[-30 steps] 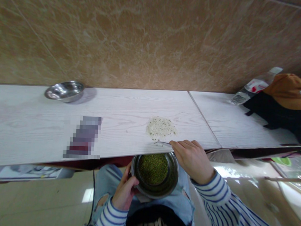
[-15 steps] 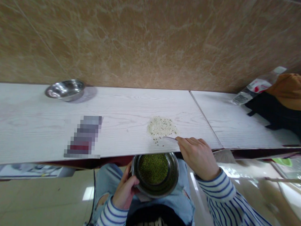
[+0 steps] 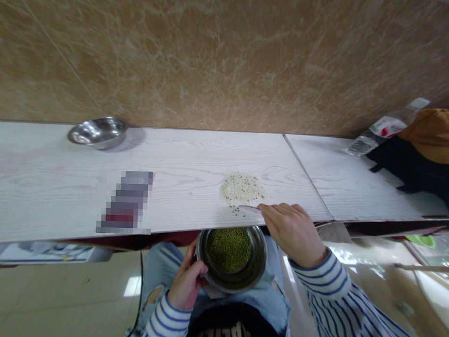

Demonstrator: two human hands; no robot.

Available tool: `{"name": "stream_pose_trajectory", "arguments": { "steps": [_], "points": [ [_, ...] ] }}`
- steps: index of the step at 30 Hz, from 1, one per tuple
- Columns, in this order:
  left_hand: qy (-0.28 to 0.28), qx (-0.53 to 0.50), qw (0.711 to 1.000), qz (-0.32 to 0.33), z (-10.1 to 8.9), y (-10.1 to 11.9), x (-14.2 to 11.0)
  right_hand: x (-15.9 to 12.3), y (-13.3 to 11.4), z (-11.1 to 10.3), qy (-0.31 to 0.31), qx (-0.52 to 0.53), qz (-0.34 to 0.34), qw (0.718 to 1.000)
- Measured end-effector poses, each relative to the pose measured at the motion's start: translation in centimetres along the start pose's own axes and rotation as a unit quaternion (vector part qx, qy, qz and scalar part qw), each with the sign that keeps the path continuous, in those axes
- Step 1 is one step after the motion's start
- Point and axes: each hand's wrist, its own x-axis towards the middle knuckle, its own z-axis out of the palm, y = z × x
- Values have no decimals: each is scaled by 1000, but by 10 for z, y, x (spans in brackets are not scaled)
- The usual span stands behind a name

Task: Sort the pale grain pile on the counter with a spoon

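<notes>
My left hand (image 3: 187,280) grips the left rim of a steel bowl (image 3: 258,263), held over my lap just below the counter edge. Small green beans (image 3: 229,250), which look like mung beans, fill its bottom. My right hand (image 3: 292,230) is closed around the handle of a thin metal utensil (image 3: 248,207), likely a spoon; its head is seen edge-on. The utensil's tip touches or hovers by a few loose green beans near the counter's front edge. Just behind it lies a flat patch of white rice grains (image 3: 242,188) with green beans scattered through it.
A second steel bowl (image 3: 98,133) stands at the back left of the white counter (image 3: 184,162). A pixelated flat object (image 3: 125,202) lies left of the rice. At the far right are a clear plastic bottle (image 3: 386,126), a brown cap (image 3: 437,134) and dark cloth (image 3: 412,167). A wall rises behind.
My right hand and the utensil have shifted slightly left, bringing the tip closer to the loose beans at the front. The left hand and bowl look unchanged.
</notes>
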Motion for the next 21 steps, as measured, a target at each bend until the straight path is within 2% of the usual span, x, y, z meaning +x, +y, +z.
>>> {"name": "stream_pose_trajectory", "arguments": {
  "steps": [21],
  "points": [
    [-8,4,1000,-5,2,2,-2,-14,5,1,-16,17,0,1000]
  ]
}}
